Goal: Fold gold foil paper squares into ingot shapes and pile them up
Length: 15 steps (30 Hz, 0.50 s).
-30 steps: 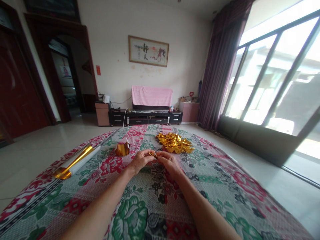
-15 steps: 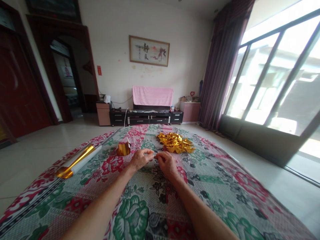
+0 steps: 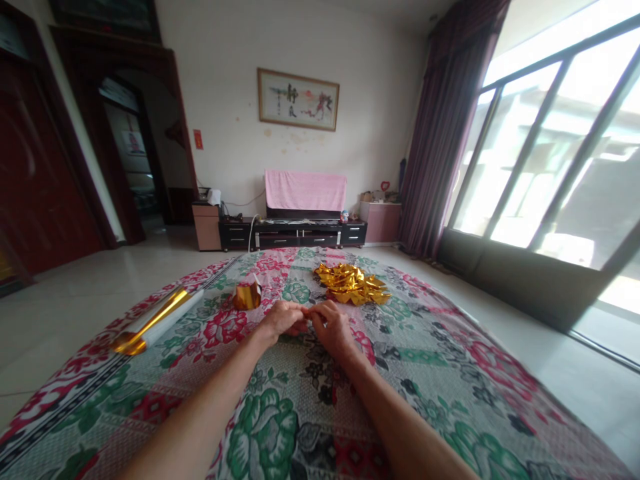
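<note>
Just above the flowered cloth, my left hand (image 3: 284, 319) and my right hand (image 3: 330, 327) meet at the fingertips, both closed. Whatever they pinch is hidden or too small to make out. Beyond my right hand lies a pile of folded gold foil pieces (image 3: 353, 283) with pointed edges. A short curled piece of gold foil paper (image 3: 247, 295) stands on the cloth past my left hand. Farther left rests a roll of gold foil paper (image 3: 157, 323) with a white backing, lying at a slant.
A patterned cloth (image 3: 260, 433) covers the round-edged surface before me. Past its far edge stands a low black cabinet (image 3: 285, 240), and a pink towel (image 3: 306, 190) drapes a screen there. Tall windows (image 3: 545, 153) and a purple curtain (image 3: 430, 147) are on the right.
The hands have drawn together so that the fingertips now touch or overlap. My left fingers have turned further over. The foil pile, curled piece and roll stay where they were.
</note>
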Available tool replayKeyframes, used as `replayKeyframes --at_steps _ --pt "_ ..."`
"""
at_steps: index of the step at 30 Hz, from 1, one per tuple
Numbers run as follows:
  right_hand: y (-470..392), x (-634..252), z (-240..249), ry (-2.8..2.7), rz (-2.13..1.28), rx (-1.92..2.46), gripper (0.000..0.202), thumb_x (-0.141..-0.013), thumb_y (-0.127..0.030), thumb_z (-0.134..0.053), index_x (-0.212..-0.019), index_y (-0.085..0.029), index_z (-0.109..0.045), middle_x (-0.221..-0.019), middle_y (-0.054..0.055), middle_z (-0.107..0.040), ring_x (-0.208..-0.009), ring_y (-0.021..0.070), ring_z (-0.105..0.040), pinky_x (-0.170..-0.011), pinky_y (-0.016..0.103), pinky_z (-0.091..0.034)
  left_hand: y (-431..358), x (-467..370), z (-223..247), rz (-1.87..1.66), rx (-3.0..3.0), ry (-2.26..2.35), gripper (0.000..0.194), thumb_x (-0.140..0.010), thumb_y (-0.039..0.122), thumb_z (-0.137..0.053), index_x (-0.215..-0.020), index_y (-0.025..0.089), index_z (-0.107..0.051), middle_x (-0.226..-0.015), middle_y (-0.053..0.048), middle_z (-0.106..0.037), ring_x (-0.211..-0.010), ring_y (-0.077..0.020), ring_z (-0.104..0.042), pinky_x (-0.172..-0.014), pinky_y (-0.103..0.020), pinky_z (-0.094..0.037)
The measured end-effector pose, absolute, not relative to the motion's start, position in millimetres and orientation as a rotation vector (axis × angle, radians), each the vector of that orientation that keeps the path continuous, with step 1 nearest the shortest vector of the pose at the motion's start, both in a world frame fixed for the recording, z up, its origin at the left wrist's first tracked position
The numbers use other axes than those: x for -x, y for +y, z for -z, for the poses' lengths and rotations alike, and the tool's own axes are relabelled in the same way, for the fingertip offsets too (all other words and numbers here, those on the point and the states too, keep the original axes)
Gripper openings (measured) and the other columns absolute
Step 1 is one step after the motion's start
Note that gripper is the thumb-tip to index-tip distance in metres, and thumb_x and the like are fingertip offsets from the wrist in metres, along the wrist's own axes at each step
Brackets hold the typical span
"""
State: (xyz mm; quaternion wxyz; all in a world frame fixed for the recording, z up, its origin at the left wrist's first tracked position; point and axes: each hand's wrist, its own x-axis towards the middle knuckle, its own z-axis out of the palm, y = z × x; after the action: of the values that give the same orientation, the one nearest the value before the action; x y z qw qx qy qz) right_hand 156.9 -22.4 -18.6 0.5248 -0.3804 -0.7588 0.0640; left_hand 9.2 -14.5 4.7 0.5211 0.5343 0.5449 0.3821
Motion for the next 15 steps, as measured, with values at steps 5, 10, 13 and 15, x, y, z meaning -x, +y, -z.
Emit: replayKeyframes --at_steps 5,10,13,15 --pt "-20.0 -156.6 19.9 -1.788 -0.168 1.003 0.019 -0.079 -0.019 -0.048 -0.079 -0.018 -0.067 -0.078 0.004 -0.065 -0.072 0.0137 -0.059 -0.068 0.021 -0.043 -12.7 -12.1 -1.9 -0.959 -1.235 1.292 0.024 -0.066 0.018 -0.058 -0.088 0.015 -0.068 -0.073 -0.004 -0.070 -0.065 -0.0143 -0.064 -0.052 -0.020 -0.046" --pt "-21.1 -156.0 19.9 -1.816 -0.239 1.210 0.023 -0.083 -0.026 -0.046 -0.090 -0.021 -0.067 -0.076 0.003 -0.069 -0.068 0.0151 -0.062 -0.061 0.020 -0.041 -12.2 -14.9 -0.4 -1.038 -1.280 1.296 0.026 -0.068 0.017 -0.056 -0.091 0.014 -0.069 -0.076 -0.004 -0.071 -0.066 -0.0140 -0.064 -0.053 -0.021 -0.047" --pt "-22.3 -156.3 19.6 -1.845 -0.250 1.221 0.025 -0.084 -0.027 -0.044 -0.092 -0.023 -0.067 -0.077 0.002 -0.070 -0.068 0.0154 -0.063 -0.061 0.020 -0.041 -13.0 -15.6 -1.6 -1.046 -1.291 1.281 0.027 -0.069 0.017 -0.056 -0.092 0.015 -0.069 -0.079 -0.004 -0.071 -0.066 -0.0135 -0.064 -0.054 -0.020 -0.047" --pt "-21.5 -157.0 20.1 -1.849 -0.274 1.206 0.026 -0.083 -0.026 -0.043 -0.092 -0.023 -0.068 -0.077 0.001 -0.070 -0.068 0.0150 -0.063 -0.060 0.019 -0.041 -13.2 -16.4 -2.0 -1.046 -1.296 1.287 0.027 -0.069 0.016 -0.055 -0.093 0.014 -0.069 -0.077 -0.005 -0.071 -0.065 -0.0136 -0.064 -0.053 -0.020 -0.047"
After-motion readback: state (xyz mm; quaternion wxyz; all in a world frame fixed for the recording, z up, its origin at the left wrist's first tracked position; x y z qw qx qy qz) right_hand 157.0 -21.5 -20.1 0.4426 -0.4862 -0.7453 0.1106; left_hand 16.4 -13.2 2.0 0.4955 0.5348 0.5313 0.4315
